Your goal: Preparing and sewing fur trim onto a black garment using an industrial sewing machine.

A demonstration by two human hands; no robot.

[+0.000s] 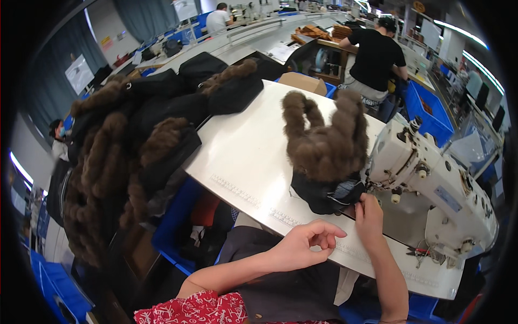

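A bag-like piece (pixel 324 151) of brown fur and black fabric, with fur loops standing up, lies on the white table (pixel 243 146) beside the sewing machine (pixel 437 183). My right hand (pixel 369 218) pinches the black fabric at its near right edge, close to the machine's needle area; the exact grip is partly hidden. In front of the piece, my left hand (pixel 310 244) hovers near the table's front edge, fingers loosely bent and apart, with nothing visible in them. Small red-handled snips (pixel 418 252) rest on the table by the machine's base.
To the left rises a heap of similar black and brown fur pieces (pixel 156 108), overlapping the table. A blue bin (pixel 175 243) stands below, left of my lap. Beyond the table are a cardboard box (pixel 305 82), a seated person in black (pixel 377 56) and another blue bin (pixel 429 113).
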